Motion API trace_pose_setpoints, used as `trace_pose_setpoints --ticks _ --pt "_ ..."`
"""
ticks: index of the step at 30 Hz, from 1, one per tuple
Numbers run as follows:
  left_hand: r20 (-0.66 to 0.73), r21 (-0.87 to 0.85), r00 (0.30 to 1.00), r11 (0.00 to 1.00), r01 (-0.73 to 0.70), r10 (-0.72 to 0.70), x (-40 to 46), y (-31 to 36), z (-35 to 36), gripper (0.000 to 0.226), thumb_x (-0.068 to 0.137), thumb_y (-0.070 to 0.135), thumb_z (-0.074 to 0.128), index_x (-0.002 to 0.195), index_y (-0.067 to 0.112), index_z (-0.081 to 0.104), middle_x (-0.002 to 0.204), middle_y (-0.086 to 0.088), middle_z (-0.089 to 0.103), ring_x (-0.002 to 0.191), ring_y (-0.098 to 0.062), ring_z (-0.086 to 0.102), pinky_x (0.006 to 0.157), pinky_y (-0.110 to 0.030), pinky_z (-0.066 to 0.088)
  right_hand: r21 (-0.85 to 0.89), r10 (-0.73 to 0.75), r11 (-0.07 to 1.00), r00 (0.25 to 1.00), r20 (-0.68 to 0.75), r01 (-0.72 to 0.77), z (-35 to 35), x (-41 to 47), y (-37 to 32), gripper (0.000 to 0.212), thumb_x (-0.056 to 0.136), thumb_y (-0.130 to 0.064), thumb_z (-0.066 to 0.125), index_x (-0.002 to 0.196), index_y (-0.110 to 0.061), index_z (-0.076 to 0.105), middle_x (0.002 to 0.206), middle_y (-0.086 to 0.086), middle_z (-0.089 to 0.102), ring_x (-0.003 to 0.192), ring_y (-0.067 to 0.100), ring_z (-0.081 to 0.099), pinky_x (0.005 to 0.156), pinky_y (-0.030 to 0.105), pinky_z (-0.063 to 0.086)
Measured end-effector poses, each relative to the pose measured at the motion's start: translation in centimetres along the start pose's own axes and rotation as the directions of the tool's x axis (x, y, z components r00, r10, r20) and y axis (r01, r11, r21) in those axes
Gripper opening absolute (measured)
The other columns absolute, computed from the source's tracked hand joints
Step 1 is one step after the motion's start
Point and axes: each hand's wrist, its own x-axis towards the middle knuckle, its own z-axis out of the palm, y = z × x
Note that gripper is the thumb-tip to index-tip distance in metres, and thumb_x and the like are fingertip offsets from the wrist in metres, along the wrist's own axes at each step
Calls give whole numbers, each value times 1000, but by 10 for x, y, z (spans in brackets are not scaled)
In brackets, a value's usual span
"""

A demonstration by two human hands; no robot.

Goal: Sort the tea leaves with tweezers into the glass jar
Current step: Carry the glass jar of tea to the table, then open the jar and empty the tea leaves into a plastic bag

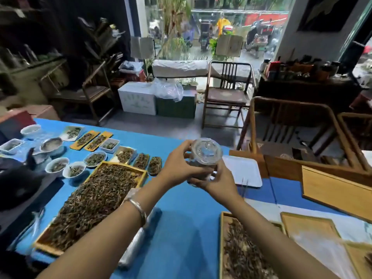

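Note:
Both my hands hold a clear glass jar (205,156) with a glass lid, lifted above the blue table. My left hand (181,164) wraps its left side and my right hand (217,182) cups it from below and the right. Dark tea leaves show through the jar's lower part. A long wooden tray full of dark tea leaves (94,200) lies to the left. Another wooden tray with tea leaves (243,252) sits at the lower right. Thin tweezers (244,187) lie at the white tray's near edge, partly behind my right wrist.
A white rectangular tray (245,170) lies beyond the jar. Several small bowls and dishes of tea samples (94,159) crowd the table's far left. Wooden boxes and lids (338,190) stand at the right. A rolled clear packet (141,234) lies under my left forearm. Chairs stand beyond the table.

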Motion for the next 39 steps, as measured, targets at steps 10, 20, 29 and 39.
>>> trace_pose_setpoints --ticks 10,20,29,39 --pt "98 -35 976 979 199 -195 2 -140 49 71 50 27 92 113 31 61 104 19 70 100 -1 67 83 -11 49 -116 260 959 966 -6 -259 41 -15 132 72 53 -50 82 116 -45 45 102 -28 62 92 -12 58 71 9 46" --pt "104 -89 978 977 193 -183 0 -226 68 73 54 14 95 118 26 61 112 11 70 109 -9 66 92 -18 48 -210 259 947 965 41 -245 70 -16 197 60 60 -32 73 117 -31 56 109 -16 62 100 -7 56 75 1 38" --pt "113 -113 984 983 147 -134 -6 -250 70 75 50 23 95 114 39 58 112 17 69 108 -4 65 93 -16 48 -249 215 948 975 48 -197 77 -22 214 61 67 -20 75 123 -29 53 119 -10 58 110 -2 52 87 7 40" --pt "162 -125 979 982 142 -121 -6 -255 69 79 55 16 97 123 29 58 118 10 67 113 -7 63 96 -15 45 -153 251 953 963 -96 -263 24 -44 174 44 88 -4 52 130 -15 48 126 -5 57 116 6 55 98 30 47"
